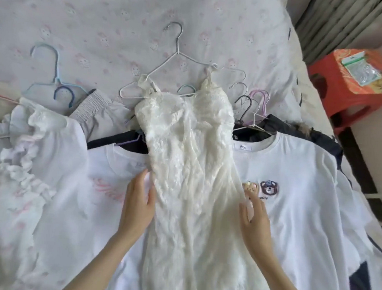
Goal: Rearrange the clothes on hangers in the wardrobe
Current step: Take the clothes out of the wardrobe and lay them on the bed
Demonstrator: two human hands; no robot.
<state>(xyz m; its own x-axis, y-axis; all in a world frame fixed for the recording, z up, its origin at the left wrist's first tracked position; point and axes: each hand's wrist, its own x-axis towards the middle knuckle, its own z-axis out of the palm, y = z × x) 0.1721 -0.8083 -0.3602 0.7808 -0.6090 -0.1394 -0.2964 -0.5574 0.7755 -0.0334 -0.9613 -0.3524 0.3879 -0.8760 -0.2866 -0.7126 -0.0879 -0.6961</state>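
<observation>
Closest to the camera, both bare hands are out flat with fingers straight. The left hand (138, 200) touches the left edge of the cream lace slip dress with thin straps (183, 167), and the right hand (254, 216) rests along its right edge. Neither hand is gripping anything, just smoothing or steadying the fabric.

The dress lies down the middle of the pile, on top of a white t-shirt with pink lettering (110, 184) on the left and a white t-shirt with two little bear patches (297, 188) on the right. Further left there's a ruffled white blouse (35, 149).

Going up, the dress straps are hooked on a white wire hanger (170, 57), which lies on the pale bedsheet with pink cartoon print (104, 10). A tangle of pastel and black hanger hooks (250, 101) sits just beside the right strap.

Risk as I see it: those straps look barely seated (hard to say, it's a bit blurry up there), so lifting by the hook could let one slide off. The hanger could also snag that neighbouring tangle and drag other clothes along.
</observation>
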